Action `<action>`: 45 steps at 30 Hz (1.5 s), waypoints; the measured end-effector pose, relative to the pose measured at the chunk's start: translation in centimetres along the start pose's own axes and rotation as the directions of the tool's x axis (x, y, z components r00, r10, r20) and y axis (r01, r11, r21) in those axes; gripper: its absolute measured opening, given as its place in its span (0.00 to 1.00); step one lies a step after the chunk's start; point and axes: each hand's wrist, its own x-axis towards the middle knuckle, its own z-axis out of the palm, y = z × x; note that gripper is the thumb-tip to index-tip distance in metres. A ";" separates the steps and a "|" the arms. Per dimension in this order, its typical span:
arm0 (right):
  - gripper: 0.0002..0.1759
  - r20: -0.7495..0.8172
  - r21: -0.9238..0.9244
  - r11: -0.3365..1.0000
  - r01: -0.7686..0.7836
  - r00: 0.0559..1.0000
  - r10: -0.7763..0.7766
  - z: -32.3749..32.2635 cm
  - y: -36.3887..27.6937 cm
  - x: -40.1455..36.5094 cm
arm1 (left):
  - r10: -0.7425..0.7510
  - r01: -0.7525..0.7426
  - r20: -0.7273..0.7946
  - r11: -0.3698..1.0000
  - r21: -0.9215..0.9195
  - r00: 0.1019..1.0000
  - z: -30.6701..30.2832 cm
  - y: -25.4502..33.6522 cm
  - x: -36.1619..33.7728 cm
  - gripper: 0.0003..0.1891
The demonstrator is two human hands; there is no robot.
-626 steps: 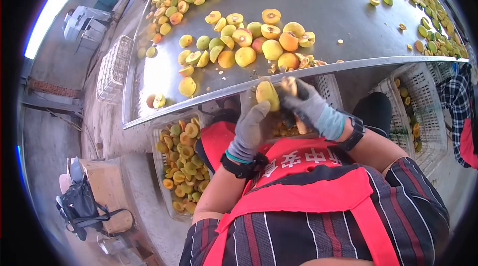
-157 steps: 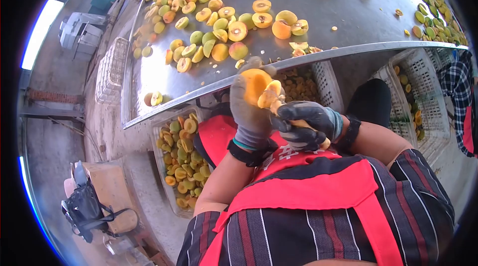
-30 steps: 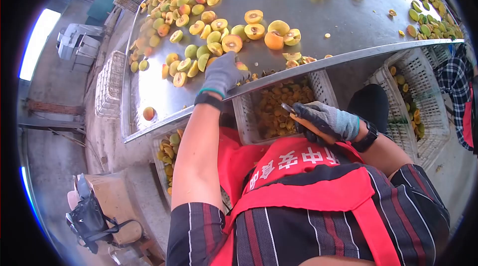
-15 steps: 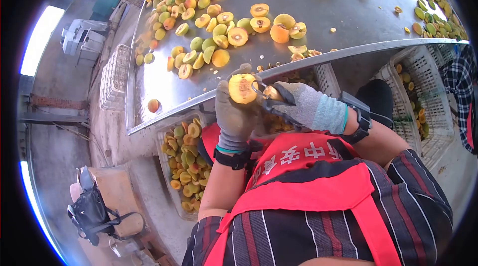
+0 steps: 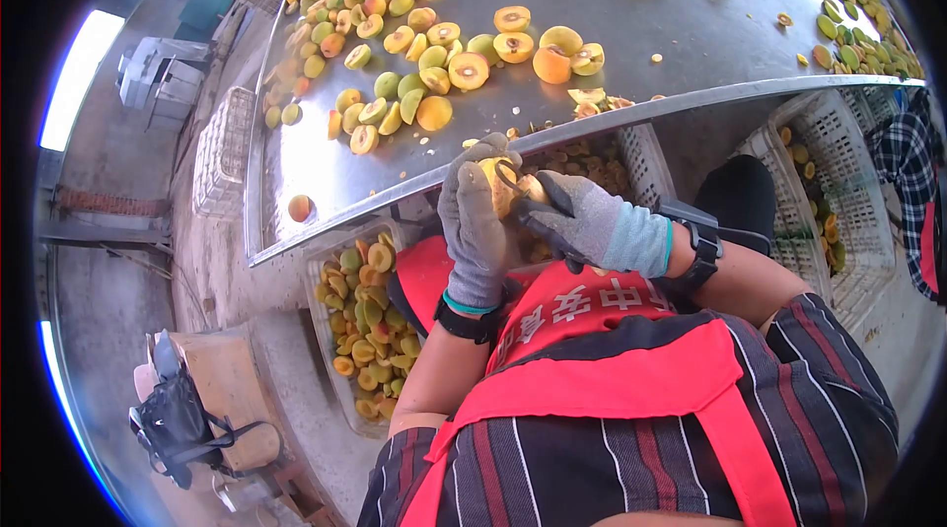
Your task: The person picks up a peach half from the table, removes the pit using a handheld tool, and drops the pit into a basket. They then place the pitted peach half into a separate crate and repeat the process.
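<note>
My gloved left hand (image 5: 477,216) is wrapped round a halved yellow fruit (image 5: 498,186) just in front of the metal table's near edge. My gloved right hand (image 5: 577,216) holds a small tool with a curved metal loop (image 5: 509,173), and the loop touches the fruit. A pale piece (image 5: 534,189) lies between the fruit and my right fingers; its details are hard to make out. Many halved green and orange fruits (image 5: 469,70) lie on the metal table (image 5: 631,44) beyond my hands.
Below the table on the left is a crate of fruit halves (image 5: 370,330). White crates (image 5: 843,182) stand at the right, beside a person's checked sleeve (image 5: 903,157). A black bag (image 5: 178,419) rests on a box at the lower left.
My left hand has turned the fruit, so its cut face no longer faces the camera. The tool's loop now lies against the fruit.
</note>
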 end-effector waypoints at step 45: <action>0.18 0.600 0.715 -0.135 -0.686 0.702 -0.384 -1.0 3.5 -1.4 | 0.124 -0.125 0.006 0.992 0.014 0.992 0.4 -2.1 1.2 0.12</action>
